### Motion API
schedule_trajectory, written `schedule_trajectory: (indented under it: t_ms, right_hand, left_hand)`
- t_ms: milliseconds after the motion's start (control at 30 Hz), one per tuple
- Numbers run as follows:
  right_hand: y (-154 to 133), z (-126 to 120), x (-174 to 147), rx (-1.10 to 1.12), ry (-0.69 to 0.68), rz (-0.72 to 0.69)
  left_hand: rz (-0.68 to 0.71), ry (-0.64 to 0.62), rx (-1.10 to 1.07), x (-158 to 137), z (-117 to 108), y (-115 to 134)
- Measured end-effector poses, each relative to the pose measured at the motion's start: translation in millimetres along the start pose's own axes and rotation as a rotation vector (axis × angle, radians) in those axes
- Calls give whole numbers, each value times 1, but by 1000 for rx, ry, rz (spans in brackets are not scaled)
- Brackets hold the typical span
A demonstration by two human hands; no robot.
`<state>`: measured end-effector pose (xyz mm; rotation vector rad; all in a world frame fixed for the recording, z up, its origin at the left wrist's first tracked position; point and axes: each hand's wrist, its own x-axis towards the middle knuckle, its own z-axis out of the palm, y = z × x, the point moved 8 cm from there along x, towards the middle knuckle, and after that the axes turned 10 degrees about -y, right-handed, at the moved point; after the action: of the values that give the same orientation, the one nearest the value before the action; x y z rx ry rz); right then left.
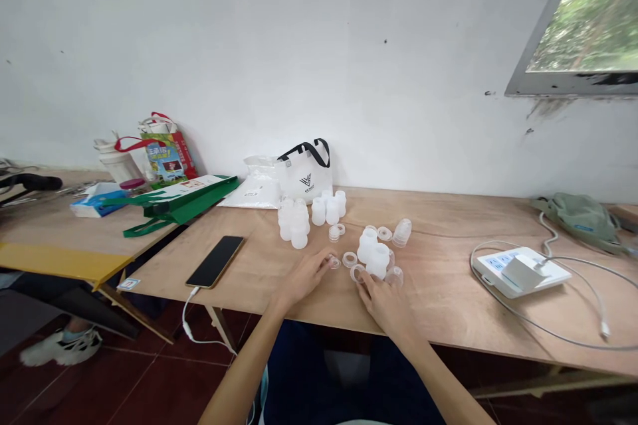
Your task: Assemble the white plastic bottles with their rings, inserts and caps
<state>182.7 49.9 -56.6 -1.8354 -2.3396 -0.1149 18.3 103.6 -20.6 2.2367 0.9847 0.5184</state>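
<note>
Bench, seated. My left hand (pixel 310 275) is narrow, fingertips together at a small clear cap (pixel 335 263); whether it is pinched or only touched, I cannot tell. My right hand (pixel 389 305) lies low by the table edge, fingertips at a clear ring (pixel 355 273); firmness of that grip can't be told either. A second ring (pixel 349 259) lies flat between the hands. White cups (pixel 375 259) stand just beyond my right fingers. Another cluster of cups (pixel 293 222) stands ahead of my left hand, more behind. Nested clear cups (pixel 401 232) lie tilted at right. Phone (pixel 215 261) well left, cable plugged in.
</note>
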Motion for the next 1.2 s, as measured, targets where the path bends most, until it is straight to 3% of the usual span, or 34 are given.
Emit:
schedule_trajectory:
  t_ms: [267, 500, 633, 800, 1000, 1200]
  right_hand:
    - [-17, -21, -3, 150, 78, -109]
    - [-24, -28, 2, 415, 103, -126]
    - [-17, -22, 6, 614, 184, -61]
    - [-16, -18, 7, 800, 264, -137]
    - [-16, -18, 7, 852, 259, -182]
    - [-18, -24, 6, 819, 280, -191]
  left_hand:
    - [49, 56, -270, -5, -23, 18]
    - [-2, 101, -336, -16, -41, 21]
    - [-16, 13, -348, -15, -31, 22]
    - [-27, -24, -303, -7, -10, 18]
    - [-76, 46, -100, -3, 1, 22]
    - [-105, 29, -103, 0, 9, 21]
